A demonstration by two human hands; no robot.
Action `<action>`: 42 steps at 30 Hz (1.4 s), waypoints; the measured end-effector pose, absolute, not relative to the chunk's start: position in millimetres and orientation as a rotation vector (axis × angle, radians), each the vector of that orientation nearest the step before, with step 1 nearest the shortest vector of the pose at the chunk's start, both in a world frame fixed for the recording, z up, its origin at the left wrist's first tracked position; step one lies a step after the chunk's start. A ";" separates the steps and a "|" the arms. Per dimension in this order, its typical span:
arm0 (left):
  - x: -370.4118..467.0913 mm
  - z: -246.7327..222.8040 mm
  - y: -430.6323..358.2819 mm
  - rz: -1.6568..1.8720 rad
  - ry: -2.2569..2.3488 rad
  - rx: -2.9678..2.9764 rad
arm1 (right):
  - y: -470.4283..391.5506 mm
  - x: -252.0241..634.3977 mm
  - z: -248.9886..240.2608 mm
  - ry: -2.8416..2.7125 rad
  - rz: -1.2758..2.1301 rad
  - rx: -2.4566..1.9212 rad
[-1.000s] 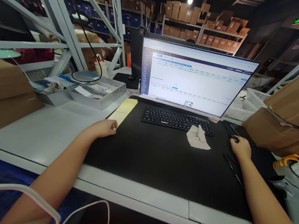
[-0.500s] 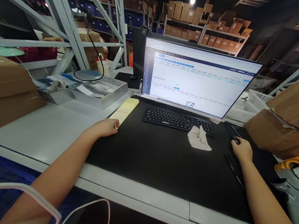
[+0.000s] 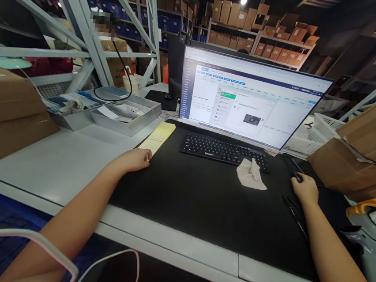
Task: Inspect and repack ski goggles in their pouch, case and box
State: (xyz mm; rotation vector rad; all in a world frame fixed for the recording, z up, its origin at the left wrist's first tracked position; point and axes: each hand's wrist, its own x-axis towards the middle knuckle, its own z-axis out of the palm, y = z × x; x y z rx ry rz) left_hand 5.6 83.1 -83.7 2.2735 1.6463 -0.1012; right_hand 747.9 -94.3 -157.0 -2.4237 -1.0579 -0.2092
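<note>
My right hand [image 3: 305,190] is closed over a black computer mouse [image 3: 299,177], at the right end of the black desk mat [image 3: 203,191]. On the left, my left hand [image 3: 136,159] rests with curled fingers at the near end of a yellow pad of printed slips [image 3: 158,138]; no object shows in its fingers. Between my hands lies a black keyboard [image 3: 210,148], with a crumpled white tissue [image 3: 250,174] against its right part. Behind it stands a monitor [image 3: 248,98], whose screen shows a chat window with a dark picture over a table page.
Cardboard boxes stand at the left [image 3: 10,119] and right [image 3: 355,166]. Grey trays [image 3: 127,117] with papers sit behind my left hand. A dark cable [image 3: 295,215] lies near my right wrist, by a white and yellow device [image 3: 369,225]. Another person is behind the rack.
A chat window with a dark picture has opened over the table page on the screen. Both hands stay in place.
</note>
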 end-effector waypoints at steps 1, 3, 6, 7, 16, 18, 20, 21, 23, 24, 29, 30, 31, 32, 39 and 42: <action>5.9 -84.2 83.5 -0.099 1.653 2.279 | -94.5 747.5 -156.9 -1.054 -0.207 -2.428; 6.2 -85.7 84.4 -0.105 1.659 2.284 | -94.7 746.9 -156.8 -1.049 -0.206 -2.424; 5.9 -88.0 85.1 -0.116 1.645 2.284 | -94.4 746.5 -156.4 -1.044 -0.203 -2.403; 5.6 -88.6 85.1 -0.110 1.636 2.285 | -94.4 746.1 -156.0 -1.040 -0.200 -2.401; 5.0 -88.2 83.9 -0.041 1.559 2.255 | -97.3 738.7 -152.6 -0.995 -0.272 -2.331; 4.4 -88.1 84.0 -0.018 1.543 2.242 | -96.9 740.4 -153.8 -0.993 -0.233 -2.356; 3.6 -88.4 84.2 -0.004 1.530 2.241 | -95.6 743.0 -155.1 -1.022 -0.210 -2.354; 3.3 -88.7 84.3 0.000 1.523 2.240 | -95.0 744.3 -155.8 -1.038 -0.208 -2.342; 2.8 -89.2 84.6 0.005 1.503 2.236 | -93.9 745.9 -156.7 -1.064 -0.216 -2.310; 2.6 -89.4 84.7 0.006 1.495 2.232 | -93.6 746.1 -157.0 -1.073 -0.224 -2.293; 1.9 -89.6 84.8 0.010 1.488 2.234 | -94.6 743.7 -156.0 -1.053 -0.236 -2.273; 1.8 -89.6 84.8 0.006 1.485 2.237 | -94.8 743.2 -155.6 -1.041 -0.220 -2.289; 1.7 -89.5 84.8 0.000 1.479 2.241 | -94.9 742.9 -155.2 -1.034 -0.203 -2.307; 1.5 -89.5 84.7 -0.005 1.474 2.244 | -94.9 742.9 -155.0 -1.030 -0.190 -2.322; 3.7 -87.0 82.1 -0.013 1.464 2.262 | -91.5 745.2 -156.5 -1.075 -0.170 -2.326; 5.3 -85.1 80.7 -0.021 1.459 2.273 | -90.0 746.2 -158.4 -1.060 -0.177 -2.313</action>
